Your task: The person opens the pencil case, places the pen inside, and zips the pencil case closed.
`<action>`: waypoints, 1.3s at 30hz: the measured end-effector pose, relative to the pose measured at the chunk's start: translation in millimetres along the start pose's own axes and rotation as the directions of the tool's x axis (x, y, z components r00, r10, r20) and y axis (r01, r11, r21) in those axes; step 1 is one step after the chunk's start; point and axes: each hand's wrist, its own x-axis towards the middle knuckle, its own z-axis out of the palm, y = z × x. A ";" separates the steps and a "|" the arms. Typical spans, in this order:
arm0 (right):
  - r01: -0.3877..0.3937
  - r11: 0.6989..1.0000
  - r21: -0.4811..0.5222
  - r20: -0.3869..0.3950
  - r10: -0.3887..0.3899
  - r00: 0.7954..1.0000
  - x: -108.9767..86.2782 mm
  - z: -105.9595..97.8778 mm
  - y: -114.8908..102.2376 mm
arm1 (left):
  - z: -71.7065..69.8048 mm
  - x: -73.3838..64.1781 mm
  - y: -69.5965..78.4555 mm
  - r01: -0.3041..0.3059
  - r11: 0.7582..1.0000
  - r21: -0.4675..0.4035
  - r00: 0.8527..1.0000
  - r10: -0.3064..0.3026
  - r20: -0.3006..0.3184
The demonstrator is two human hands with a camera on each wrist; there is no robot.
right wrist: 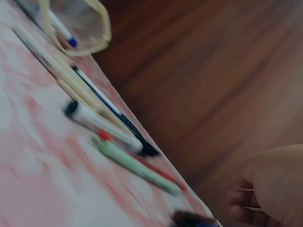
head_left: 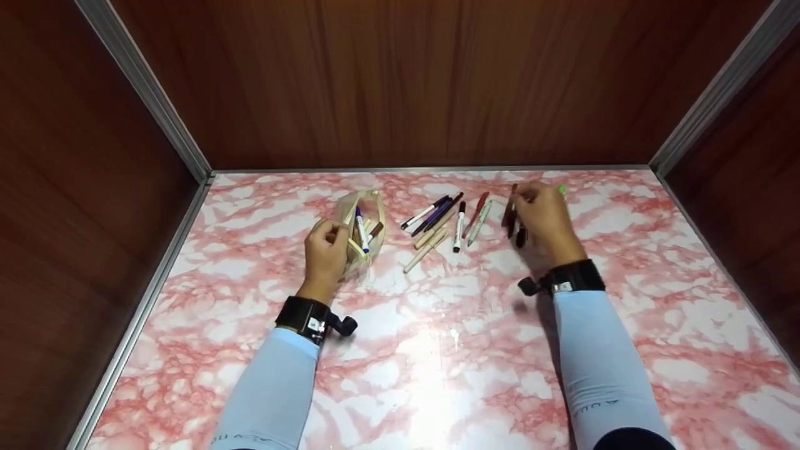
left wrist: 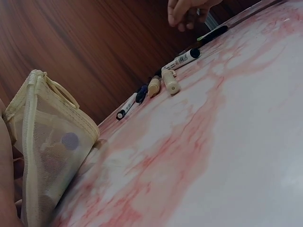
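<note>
A cream mesh pouch [head_left: 382, 215] with a yellowish rim stands open-mouthed at the left. My left hand [head_left: 326, 247] grips its near-left edge, partly hidden behind the mesh [left wrist: 61, 156] in the left wrist view. Inside lie a white marker with a blue cap [head_left: 362, 231] and a brown-tipped pen [head_left: 375, 230]. At the right, my right hand [head_left: 545, 212] hovers over several dark pens [head_left: 512, 215], fingers loosely bent, with nothing visible held. From the left wrist, that hand [left wrist: 187, 12] appears raised above the pens on the table.
Between the hands lie a black-capped white marker [head_left: 459, 228], a red pen [head_left: 476, 212], a pale green pen [head_left: 480, 223], beige pens [head_left: 425, 253] and dark blue pens [head_left: 432, 215]. A bright green tip [head_left: 560, 189] shows beyond the right hand. Brown wooden panels [head_left: 425, 87] enclose the marbled table.
</note>
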 end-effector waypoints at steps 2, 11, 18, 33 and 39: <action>-0.004 1.000 -0.030 -0.033 0.003 0.999 -0.6 -8.3 8.6 | -0.2 0.2 0.8 0.004 1.000 -0.003 1.000 -0.004 0.000; -0.134 0.990 -0.030 0.037 0.135 0.990 -2.7 -36.9 39.5 | 0.0 -0.6 0.8 0.006 1.000 -0.003 1.000 -0.006 0.001; -0.094 0.973 -0.212 0.124 0.122 0.985 -4.7 -42.6 52.0 | -0.8 -1.0 2.2 0.007 1.000 -0.008 1.000 -0.007 -0.003; -0.164 0.949 -0.268 0.087 0.193 0.977 -7.4 -49.5 53.5 | -0.1 -0.4 3.6 0.010 1.000 -0.005 1.000 -0.010 0.013; -0.235 0.930 -0.282 0.088 0.269 0.959 -11.6 -55.2 51.2 | 0.0 0.1 2.1 0.000 1.000 0.005 1.000 0.000 0.016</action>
